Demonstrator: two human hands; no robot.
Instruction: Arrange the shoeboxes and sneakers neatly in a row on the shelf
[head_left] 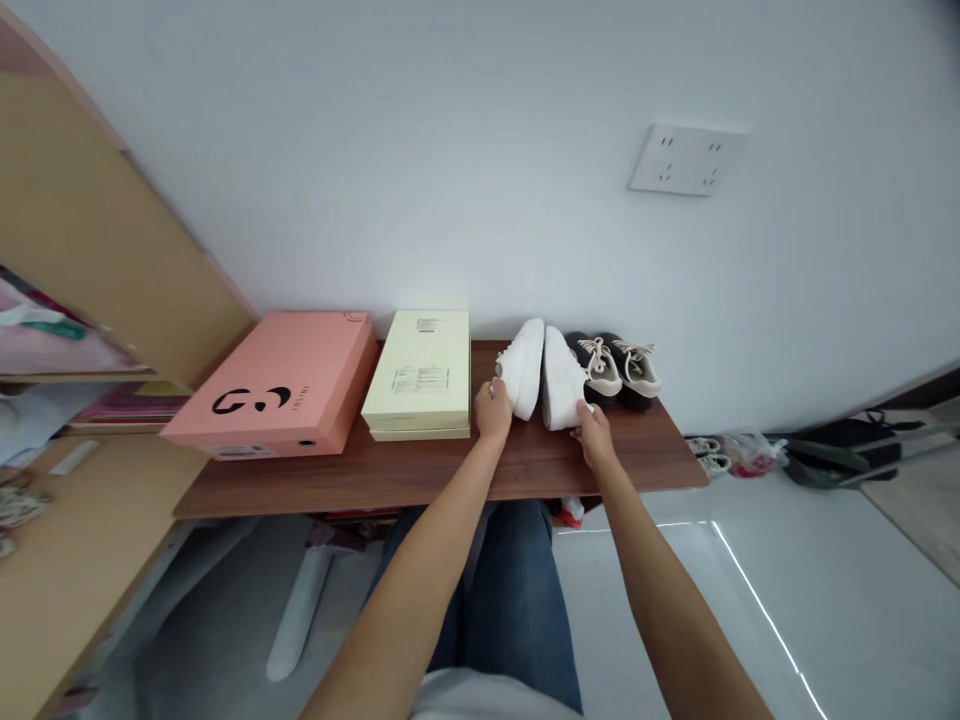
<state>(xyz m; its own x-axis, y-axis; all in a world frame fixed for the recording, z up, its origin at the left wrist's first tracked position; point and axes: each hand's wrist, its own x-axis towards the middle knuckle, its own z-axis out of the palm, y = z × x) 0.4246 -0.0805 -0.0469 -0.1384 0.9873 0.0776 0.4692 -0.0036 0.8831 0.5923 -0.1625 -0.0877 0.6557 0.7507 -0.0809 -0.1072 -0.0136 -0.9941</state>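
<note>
Two white shoes stand close together on the brown wooden board (420, 480), toes and heels along the wall-to-me line. My left hand (493, 408) is closed on the near end of the left white shoe (523, 365). On the right white shoe (561, 380), my right hand (594, 432) grips the near outer side, fingers partly hidden behind it. Just right of that shoe sits a pair of black shoes (619, 370) with beige laces. A cream shoebox (421, 375) lies left of my left hand, lid on.
A pink shoebox (281, 385) lies at the board's left end, beside a wooden desk (90, 530). The white wall behind carries a socket plate (688, 160). Down on the floor at right are other shoes (709, 457), a plastic bag (752, 453) and a dark bag (844, 450).
</note>
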